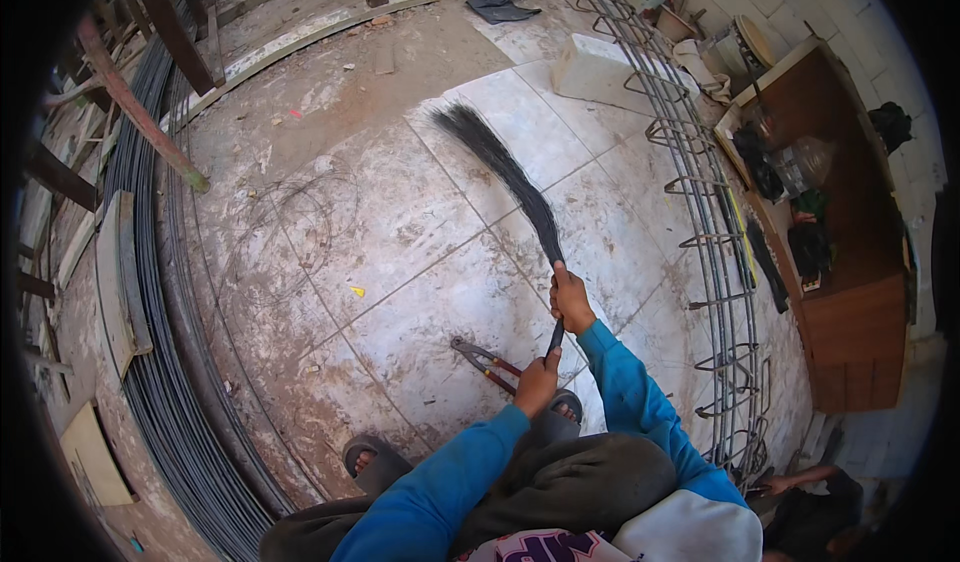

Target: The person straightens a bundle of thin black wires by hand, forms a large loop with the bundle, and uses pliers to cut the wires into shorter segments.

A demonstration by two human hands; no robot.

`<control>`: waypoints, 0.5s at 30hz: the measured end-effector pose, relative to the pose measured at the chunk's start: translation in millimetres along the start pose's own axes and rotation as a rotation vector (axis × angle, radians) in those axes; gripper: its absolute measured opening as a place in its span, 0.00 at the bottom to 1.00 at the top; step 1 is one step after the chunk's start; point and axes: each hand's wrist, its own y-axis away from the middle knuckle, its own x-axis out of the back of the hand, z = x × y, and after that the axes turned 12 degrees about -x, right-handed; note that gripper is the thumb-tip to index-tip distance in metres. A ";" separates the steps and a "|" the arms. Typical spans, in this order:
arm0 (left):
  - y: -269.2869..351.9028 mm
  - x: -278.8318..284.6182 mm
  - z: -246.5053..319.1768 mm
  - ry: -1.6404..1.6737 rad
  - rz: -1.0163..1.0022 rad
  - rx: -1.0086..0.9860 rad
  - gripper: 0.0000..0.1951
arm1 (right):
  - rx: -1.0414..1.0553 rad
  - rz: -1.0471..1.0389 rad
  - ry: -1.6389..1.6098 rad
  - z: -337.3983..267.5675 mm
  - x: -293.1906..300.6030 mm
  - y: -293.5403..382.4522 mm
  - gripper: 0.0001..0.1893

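A long bundle of thin dark wire strands [525, 187], like binding wire, slants up and left over the floor, its far end fanned out. My right hand [572, 299] is closed around it partway along. Lower down, near my knees, my left hand [536, 385] grips its near end, with the thumb laid along it. Just left of that hand, end-cutting nippers [484, 361] with red and yellow handles lie on the tiles between my sandalled feet, jaws pointing away; the handle ends are partly hidden by my left hand.
Rebar cages with bent stirrups [709, 224] run along the right, beside a brown wooden cabinet [847, 344]. Long steel bars [161, 397] lie at left under a board [124, 284]. Loose wire [300, 224] is scattered on the tiled floor. Another person's arm [799, 478] reaches in at lower right.
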 end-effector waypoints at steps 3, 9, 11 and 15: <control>9.7 -6.5 8.3 0.023 0.054 -0.074 0.34 | 0.049 -0.010 -0.058 -10.4 3.8 22.7 0.21; 8.8 -1.8 27.1 0.023 0.059 -0.198 0.31 | 0.266 -0.006 -0.089 -41.4 3.6 61.1 0.21; 2.2 5.0 34.0 0.023 0.067 -0.239 0.32 | 0.280 -0.009 -0.101 -51.7 3.7 63.8 0.20; -19.4 5.1 7.8 0.009 0.051 -0.108 0.32 | 0.102 -0.038 -0.108 -30.3 6.5 5.2 0.22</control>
